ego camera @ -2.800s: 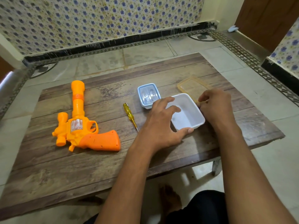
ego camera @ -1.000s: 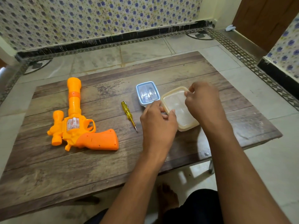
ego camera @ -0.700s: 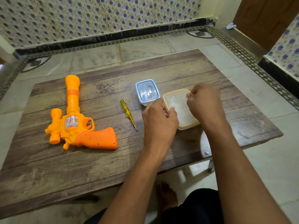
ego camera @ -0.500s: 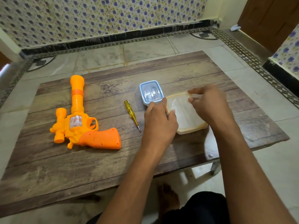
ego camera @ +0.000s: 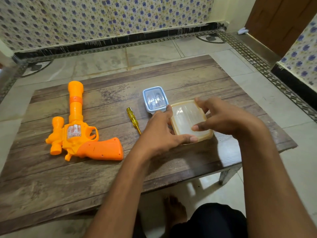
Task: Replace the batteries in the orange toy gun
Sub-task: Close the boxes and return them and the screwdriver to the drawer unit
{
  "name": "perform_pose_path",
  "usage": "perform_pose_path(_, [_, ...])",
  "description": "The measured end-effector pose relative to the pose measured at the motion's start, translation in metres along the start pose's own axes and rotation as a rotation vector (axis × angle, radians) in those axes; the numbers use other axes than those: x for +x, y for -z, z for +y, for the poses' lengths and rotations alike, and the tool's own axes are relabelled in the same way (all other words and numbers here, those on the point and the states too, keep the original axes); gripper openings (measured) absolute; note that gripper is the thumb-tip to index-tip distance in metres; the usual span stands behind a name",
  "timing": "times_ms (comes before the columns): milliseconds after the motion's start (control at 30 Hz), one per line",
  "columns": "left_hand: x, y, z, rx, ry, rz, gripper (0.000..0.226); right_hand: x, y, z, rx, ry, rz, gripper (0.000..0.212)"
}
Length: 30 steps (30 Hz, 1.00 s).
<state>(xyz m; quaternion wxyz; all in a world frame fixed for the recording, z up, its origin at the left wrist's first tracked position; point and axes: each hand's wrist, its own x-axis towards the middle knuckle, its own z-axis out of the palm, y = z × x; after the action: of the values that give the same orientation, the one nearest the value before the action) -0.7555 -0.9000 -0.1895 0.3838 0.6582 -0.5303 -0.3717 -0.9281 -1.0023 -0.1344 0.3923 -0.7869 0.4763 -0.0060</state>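
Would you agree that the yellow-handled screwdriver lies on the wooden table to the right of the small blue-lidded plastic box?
Not quite: in the head view the yellow-handled screwdriver lies on the wooden table to the left of the small blue-lidded plastic box.

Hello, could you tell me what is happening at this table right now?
A person sits at a wooden table with both hands on a lidded container. The left hand braces its near-left side, while the right hand has its fingers spread over the yellow-rimmed lid. A smaller blue-lidded box sits just behind it. The yellow screwdriver and the orange toy gun lie untouched to the left, so battery work has not begun.
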Motion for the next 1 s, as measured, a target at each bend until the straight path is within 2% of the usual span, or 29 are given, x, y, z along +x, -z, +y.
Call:
perform_pose_path(100, [-0.002,0.001,0.002,-0.010,-0.002,0.006,0.074,-0.004,0.002,0.000,0.010,0.041,-0.004,0.076])
perform_pose_path(267, [-0.001,-0.004,0.002,0.120,0.020,0.004,0.093,-0.003,0.002,0.003,0.030,0.030,0.002,0.040])
perform_pose_path(400, [-0.001,-0.005,0.000,0.155,0.012,0.014,0.097,-0.004,0.002,0.002,0.030,0.018,0.021,0.041])
perform_pose_path(567, [0.000,-0.005,0.000,0.203,-0.013,0.033,0.103,-0.001,-0.001,0.000,-0.003,-0.028,0.040,0.064])
perform_pose_path(667, [-0.001,-0.004,0.002,0.199,-0.015,0.034,0.103,-0.001,-0.001,-0.001,-0.006,-0.055,0.054,0.043])
perform_pose_path(767, [-0.002,-0.004,0.003,0.185,-0.030,0.030,0.103,0.000,-0.002,-0.004,-0.033,-0.086,0.053,0.047])
perform_pose_path(833, [-0.003,-0.003,0.004,0.201,-0.028,0.030,0.104,0.001,-0.003,-0.005,-0.077,-0.105,0.030,0.088])
perform_pose_path(867, [-0.005,-0.003,0.005,0.211,-0.022,0.032,0.103,0.001,-0.003,-0.007,-0.084,-0.120,0.028,0.099])
perform_pose_path(1000, [-0.007,-0.003,0.007,0.202,-0.018,0.026,0.098,0.000,-0.004,-0.013,-0.059,-0.153,0.033,0.104])
